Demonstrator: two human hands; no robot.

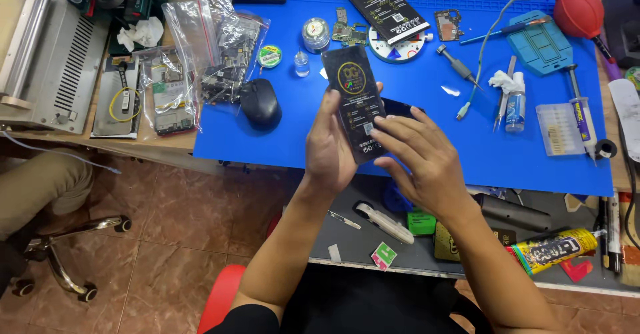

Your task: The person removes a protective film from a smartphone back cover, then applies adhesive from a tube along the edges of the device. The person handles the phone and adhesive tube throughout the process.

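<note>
Presently the left hand is gripping a slim black rectangular packet with a gold round emblem by its lower edge, above the blue mat on the tabletop. At four o'clock, the right hand is unclenched, fingertips touching the packet's lower corner. Judgement: support both long edges, peeling slowly.

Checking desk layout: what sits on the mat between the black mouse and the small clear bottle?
Nothing; in the head view, bare blue mat separates mouse and bottle.
</note>
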